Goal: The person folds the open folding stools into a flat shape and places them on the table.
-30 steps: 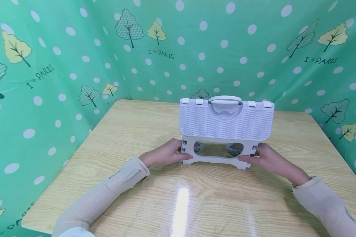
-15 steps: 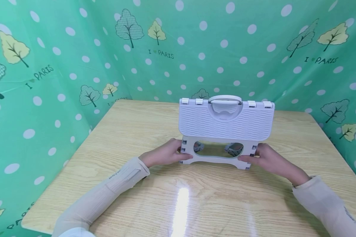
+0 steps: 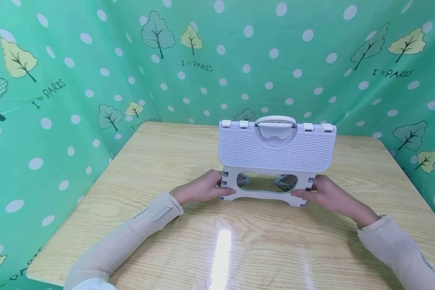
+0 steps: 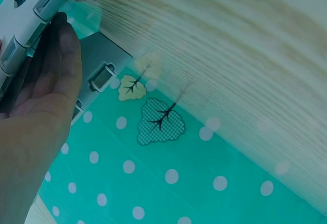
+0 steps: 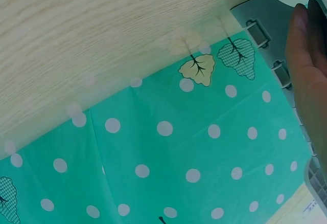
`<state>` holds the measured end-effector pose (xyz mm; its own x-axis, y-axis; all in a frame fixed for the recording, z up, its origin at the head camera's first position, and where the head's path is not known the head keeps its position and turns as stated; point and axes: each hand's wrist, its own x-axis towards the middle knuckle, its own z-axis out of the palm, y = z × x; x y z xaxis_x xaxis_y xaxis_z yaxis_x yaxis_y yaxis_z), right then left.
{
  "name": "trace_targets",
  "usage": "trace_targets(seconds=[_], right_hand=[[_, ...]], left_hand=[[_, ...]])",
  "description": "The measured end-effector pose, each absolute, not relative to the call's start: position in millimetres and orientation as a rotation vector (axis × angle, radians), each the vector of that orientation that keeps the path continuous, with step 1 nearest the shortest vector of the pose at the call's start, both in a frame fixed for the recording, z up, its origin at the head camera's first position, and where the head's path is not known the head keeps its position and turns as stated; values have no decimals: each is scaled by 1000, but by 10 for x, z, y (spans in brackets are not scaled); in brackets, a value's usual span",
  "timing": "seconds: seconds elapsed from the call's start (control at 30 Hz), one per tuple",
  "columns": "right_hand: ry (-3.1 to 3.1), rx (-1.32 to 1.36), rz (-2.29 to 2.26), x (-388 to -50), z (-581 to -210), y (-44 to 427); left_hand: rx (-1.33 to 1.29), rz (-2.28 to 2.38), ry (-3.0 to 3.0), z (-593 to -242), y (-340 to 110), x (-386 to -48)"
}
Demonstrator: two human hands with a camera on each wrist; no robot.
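Grips: two, bare hands. Left grip (image 3: 204, 188), clamped on the stool's near side, thumb in front, fingers behind; right grip (image 3: 331, 198), likewise clamped on the opposite side.

Stool (image 3: 275, 157): one, folding, pale grey and white, held between the two grips. Leg panel (image 3: 262, 195): one facing front, level with both thumbs. Seat panel (image 3: 246, 149): one in front view, woven texture, tilted, just above the grips. White tabs (image 3: 226, 124): four, along its top edge. Handle (image 3: 275, 119): one, at top centre, between the tabs.

Sleeves (image 3: 141, 223): two, pale, one behind each grip.

Counter (image 3: 166, 262): one, wood-grained, beneath both grips. Contact with the stool's feet: cannot tell.

Cloth (image 3: 239, 86): green, white-dotted, tree-printed, beyond the grips and along the left.
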<state>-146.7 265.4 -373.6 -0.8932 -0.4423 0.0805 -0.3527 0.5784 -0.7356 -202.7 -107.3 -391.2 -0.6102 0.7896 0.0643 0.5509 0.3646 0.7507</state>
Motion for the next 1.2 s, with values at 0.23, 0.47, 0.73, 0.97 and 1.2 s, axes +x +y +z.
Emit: trace_targets(seconds=[0.23,0.47,0.73,0.97,1.2], right_hand=[[2678,-686,-1226,-1468,-3737,2658],[2661,-709,-1252,-1469,-3735,2662],[2654,-709,-1255,-1473,-3747,2668],[2663,-702,-1242,-1482,-3756,2672],[2668,-712,-1243,-1482,-3759,2673]], left_hand=[[1179,1105,2319,-3911,-1068,-2028],[1182,1108,2323,-3921,-1064,-2031],[1191,1097,2329,-3929,-1063,-2036],[1200,1086,2333,-3924,-1064,-2037],[1208,1077,2336,-3929,-1064,-2046]])
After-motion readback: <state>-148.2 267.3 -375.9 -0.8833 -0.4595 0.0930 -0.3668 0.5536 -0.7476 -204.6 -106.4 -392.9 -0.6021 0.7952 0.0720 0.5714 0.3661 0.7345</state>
